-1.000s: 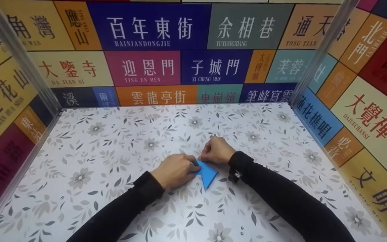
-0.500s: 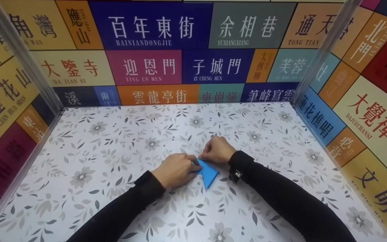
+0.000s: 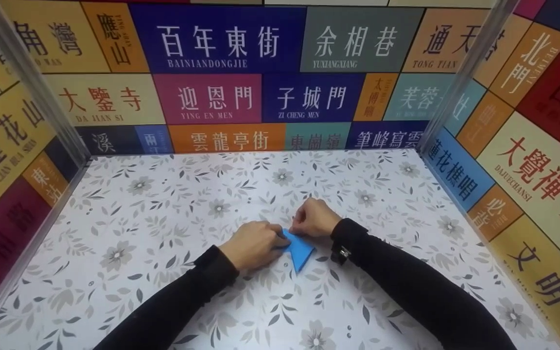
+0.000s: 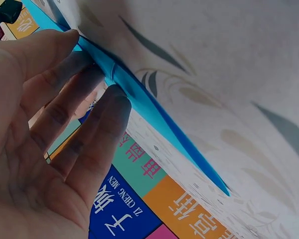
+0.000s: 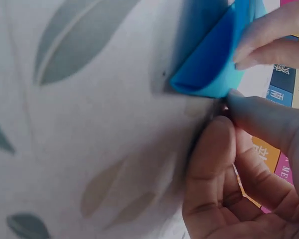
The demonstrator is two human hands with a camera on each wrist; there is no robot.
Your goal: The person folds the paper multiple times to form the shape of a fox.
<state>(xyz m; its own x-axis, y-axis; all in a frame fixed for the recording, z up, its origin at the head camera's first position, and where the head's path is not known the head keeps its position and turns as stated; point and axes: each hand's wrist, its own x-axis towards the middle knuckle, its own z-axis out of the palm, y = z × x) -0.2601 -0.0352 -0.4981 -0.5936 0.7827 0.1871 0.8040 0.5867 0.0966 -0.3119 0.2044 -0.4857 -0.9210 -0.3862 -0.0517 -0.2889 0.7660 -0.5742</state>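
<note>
A folded piece of blue paper (image 3: 301,253) lies on the patterned table, one pointed end toward me. My left hand (image 3: 255,245) holds its left part, covering that side. In the left wrist view, the thumb and fingertips meet the blue paper (image 4: 159,119) along a fold, and its free end tapers to a point. At the far corner, my right hand (image 3: 315,218) pinches the edge with thumb and curled fingers. The right wrist view shows the blue paper (image 5: 214,59) with a flap standing slightly open, the right thumb (image 5: 254,112) at its corner.
The white table (image 3: 163,301) has a grey leaf and flower print. Upright panels with coloured lettered blocks (image 3: 217,39) border it at the back and both sides. Clear strips (image 3: 464,78) run up the back corners.
Both hands and the paper stay almost in place. A little more blue shows at the far corner between the hands, beside the right fingertips.
</note>
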